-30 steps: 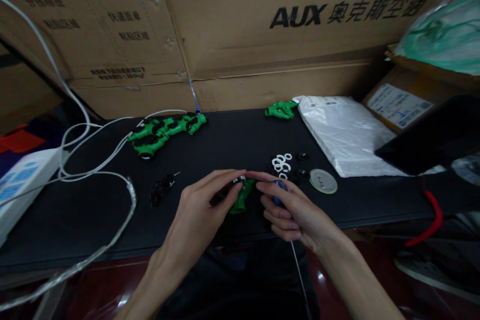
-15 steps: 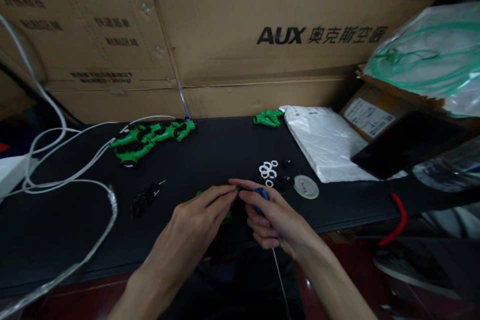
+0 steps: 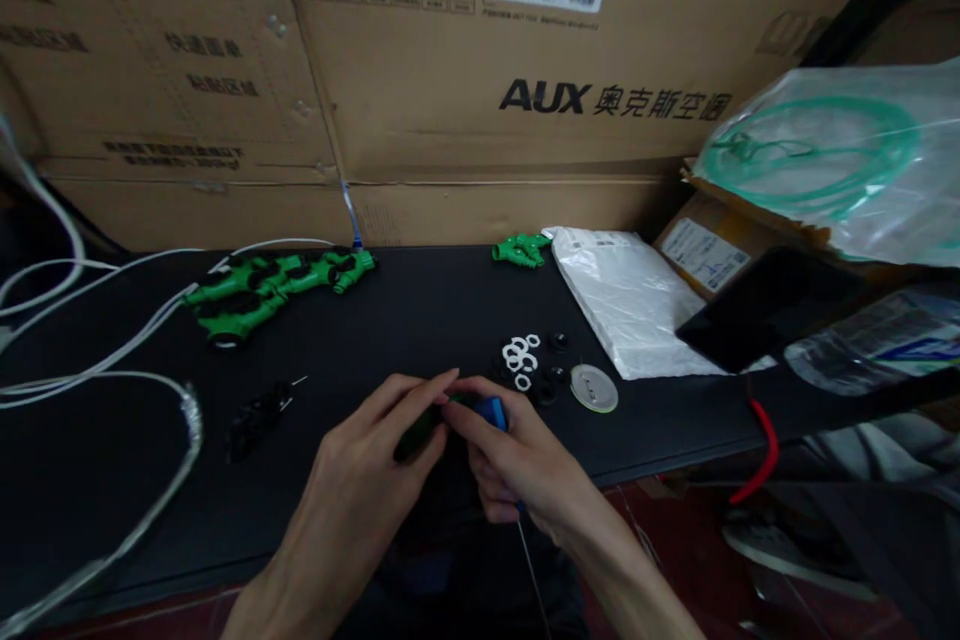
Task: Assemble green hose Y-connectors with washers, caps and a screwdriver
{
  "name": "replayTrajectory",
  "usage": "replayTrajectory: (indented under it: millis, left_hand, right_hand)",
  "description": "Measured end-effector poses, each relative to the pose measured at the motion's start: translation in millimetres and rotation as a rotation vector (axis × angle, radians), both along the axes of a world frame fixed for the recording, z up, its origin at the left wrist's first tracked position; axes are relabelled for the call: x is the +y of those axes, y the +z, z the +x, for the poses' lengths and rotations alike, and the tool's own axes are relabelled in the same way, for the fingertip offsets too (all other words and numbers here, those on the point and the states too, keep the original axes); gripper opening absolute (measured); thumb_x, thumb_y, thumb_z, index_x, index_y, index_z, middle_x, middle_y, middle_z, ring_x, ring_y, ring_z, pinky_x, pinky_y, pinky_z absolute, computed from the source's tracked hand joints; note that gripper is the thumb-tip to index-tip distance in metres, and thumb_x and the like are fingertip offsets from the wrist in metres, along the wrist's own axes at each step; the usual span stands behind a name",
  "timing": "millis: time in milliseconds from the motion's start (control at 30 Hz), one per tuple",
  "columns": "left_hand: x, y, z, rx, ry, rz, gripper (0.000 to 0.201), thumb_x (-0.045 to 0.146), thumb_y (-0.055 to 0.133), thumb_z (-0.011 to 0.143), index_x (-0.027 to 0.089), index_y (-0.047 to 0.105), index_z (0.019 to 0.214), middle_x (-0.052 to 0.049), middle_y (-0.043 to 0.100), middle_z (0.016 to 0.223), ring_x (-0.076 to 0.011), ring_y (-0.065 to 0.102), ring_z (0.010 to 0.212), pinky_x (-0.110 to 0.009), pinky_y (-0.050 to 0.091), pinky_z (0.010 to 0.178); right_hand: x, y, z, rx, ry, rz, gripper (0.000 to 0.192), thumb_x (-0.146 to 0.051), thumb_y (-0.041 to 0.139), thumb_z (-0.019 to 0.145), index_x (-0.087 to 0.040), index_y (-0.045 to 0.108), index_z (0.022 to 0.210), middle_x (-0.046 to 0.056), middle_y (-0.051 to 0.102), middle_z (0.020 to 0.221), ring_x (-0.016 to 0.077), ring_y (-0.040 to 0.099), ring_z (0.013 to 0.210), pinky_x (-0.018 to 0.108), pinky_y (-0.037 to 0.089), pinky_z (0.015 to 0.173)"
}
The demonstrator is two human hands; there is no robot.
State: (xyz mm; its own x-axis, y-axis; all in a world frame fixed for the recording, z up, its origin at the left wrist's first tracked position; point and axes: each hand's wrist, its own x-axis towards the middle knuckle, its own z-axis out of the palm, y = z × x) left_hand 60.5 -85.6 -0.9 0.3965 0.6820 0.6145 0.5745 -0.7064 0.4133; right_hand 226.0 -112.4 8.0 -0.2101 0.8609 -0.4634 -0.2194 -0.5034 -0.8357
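Observation:
My left hand (image 3: pixel 364 465) is wrapped round a dark green plastic piece (image 3: pixel 416 435), mostly covered by the fingers, at the table's front edge. Tucked in my right hand (image 3: pixel 525 455) is a screwdriver with a blue handle (image 3: pixel 492 412); its thin metal shaft points down towards me. The right thumb and forefinger meet the left fingertips at the green piece. Just beyond the right hand lie several white rings (image 3: pixel 517 356) and black round caps (image 3: pixel 557 341), with a round pale disc (image 3: pixel 594 388) beside them.
Green branched fittings (image 3: pixel 247 295) joined to white cables lie at left, a smaller green fitting (image 3: pixel 519 250) at the back. Black parts with pins (image 3: pixel 259 418) lie near left. A white packet (image 3: pixel 622 300), a dark slab (image 3: pixel 765 310) and cartons (image 3: pixel 427 130) bound the table.
My hands have come closer to me, lifting the green piece off the table, and the left fingers now wrap it. The screwdriver stays in my right hand. The view has shifted slightly.

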Motion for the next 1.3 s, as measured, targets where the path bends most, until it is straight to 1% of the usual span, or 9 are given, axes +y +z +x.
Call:
replayTrajectory:
  millis: [100,200,333,533,733,933,1100,1200,1300]
  left_hand:
    - [-3,-5.7,1,-0.053,0.008,-0.08,0.036,0.011,0.061,0.094,0.023,0.064,0.128,-0.002,0.072,0.105,-0.0144,0.075,0.09,-0.024,0.063,0.078]
    - [-5,-8.2,0,-0.045,0.037,-0.108,0.042,0.009,0.065,0.091,0.026,0.064,0.129,-0.003,0.072,0.107,-0.0176,0.073,0.092,-0.032,0.063,0.08]
    - [-7,-9.1,-1,-0.065,0.031,-0.151,0.048,0.006,0.07,0.088,0.028,0.064,0.13,-0.002,0.072,0.107,-0.0191,0.071,0.094,-0.038,0.06,0.083]
    - [-10,-11.3,-2,-0.142,-0.029,-0.259,0.047,0.005,0.07,0.088,0.024,0.064,0.13,-0.003,0.07,0.113,-0.0189,0.069,0.102,-0.036,0.059,0.088]
    - [-11,-8.3,-3,-0.207,-0.09,-0.356,0.049,0.003,0.068,0.089,0.027,0.065,0.132,-0.002,0.067,0.115,-0.0161,0.068,0.105,-0.03,0.058,0.092]
    - [-14,-10.5,-6,-0.232,-0.114,-0.337,0.044,0.006,0.066,0.092,0.028,0.066,0.13,-0.002,0.067,0.118,-0.0162,0.066,0.111,-0.033,0.054,0.103]
    - [-15,-9.9,-10,-0.223,-0.085,-0.345,0.035,0.007,0.067,0.091,0.024,0.07,0.122,-0.004,0.067,0.117,-0.0157,0.068,0.107,-0.028,0.058,0.094]
    - [-14,-8.3,-14,-0.193,-0.039,-0.355,0.032,0.011,0.068,0.091,0.023,0.069,0.121,-0.005,0.067,0.117,-0.0167,0.069,0.107,-0.03,0.058,0.096]
    - [-12,-6.7,-17,-0.168,0.007,-0.359,0.035,0.012,0.072,0.088,0.022,0.068,0.121,-0.006,0.068,0.118,-0.0182,0.069,0.107,-0.033,0.058,0.096]
  right_hand:
    - [-1,-1.1,-2,-0.024,-0.017,0.004,0.048,-0.057,0.071,0.086,-0.026,0.058,0.12,-0.016,0.034,0.044,0.0036,0.021,0.035,0.013,0.022,0.03]
    - [-2,0.3,-2,-0.023,0.0,-0.008,0.053,-0.058,0.075,0.081,-0.025,0.057,0.119,-0.016,0.034,0.044,0.003,0.019,0.035,0.013,0.021,0.03]
    - [0,2.2,-4,-0.044,0.008,-0.004,0.051,-0.059,0.076,0.08,-0.025,0.057,0.114,-0.016,0.033,0.043,0.0031,0.02,0.035,0.012,0.021,0.03]
    - [-1,-0.6,-8,-0.069,-0.018,0.013,0.045,-0.058,0.077,0.079,-0.025,0.053,0.098,-0.016,0.036,0.045,0.0024,0.022,0.035,0.012,0.024,0.029]
    - [0,-3.3,-8,-0.087,0.008,0.029,0.04,-0.056,0.073,0.084,-0.027,0.052,0.103,-0.016,0.034,0.044,0.003,0.022,0.034,0.012,0.023,0.029]
    - [0,-1.2,-9,-0.112,0.007,0.028,0.044,-0.057,0.076,0.08,-0.027,0.047,0.096,-0.017,0.035,0.043,0.0025,0.021,0.033,0.011,0.022,0.029]
    - [-1,-2.4,-10,-0.123,0.009,0.024,0.046,-0.059,0.074,0.081,-0.027,0.045,0.096,-0.016,0.036,0.044,0.0027,0.02,0.034,0.012,0.022,0.029]
    - [-3,-0.8,-10,-0.128,0.008,0.038,0.043,-0.059,0.071,0.084,-0.027,0.049,0.101,-0.016,0.035,0.046,0.0027,0.019,0.036,0.012,0.022,0.031]
    - [-4,1.9,-9,-0.133,0.017,0.055,0.045,-0.06,0.072,0.083,-0.026,0.053,0.106,-0.015,0.034,0.048,0.0028,0.02,0.036,0.012,0.023,0.031]
